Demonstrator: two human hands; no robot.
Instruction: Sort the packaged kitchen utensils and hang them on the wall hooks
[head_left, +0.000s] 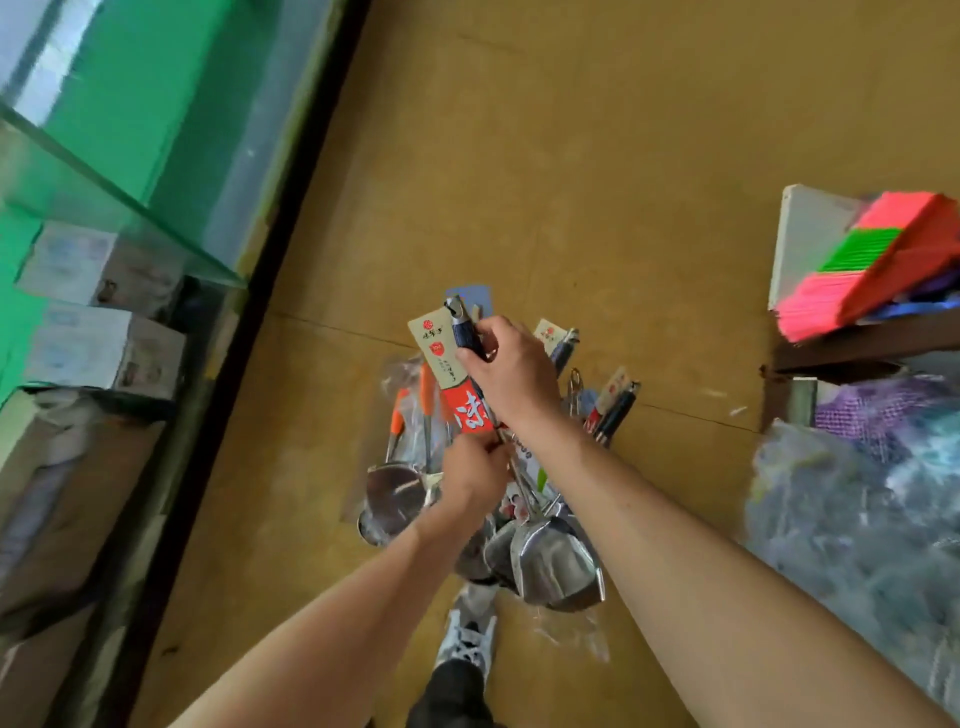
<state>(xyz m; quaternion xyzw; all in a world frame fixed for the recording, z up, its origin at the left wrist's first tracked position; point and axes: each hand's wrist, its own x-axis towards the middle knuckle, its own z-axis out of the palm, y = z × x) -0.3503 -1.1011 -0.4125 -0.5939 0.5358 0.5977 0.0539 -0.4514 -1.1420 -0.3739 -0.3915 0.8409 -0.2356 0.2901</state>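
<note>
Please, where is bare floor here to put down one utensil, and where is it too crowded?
Bare floor lies beyond the utensil pile, between the glass counter and the shelf. Crowded: beneath both hands, and by the bags.

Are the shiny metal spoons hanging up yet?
No. The packaged steel ladles are bunched in the person's hands above the brown floor.

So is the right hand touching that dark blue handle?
Touching. The head view shows the right hand with its fingers wrapped around the dark blue handle, just below its metal tip, and no gap between them.
</note>
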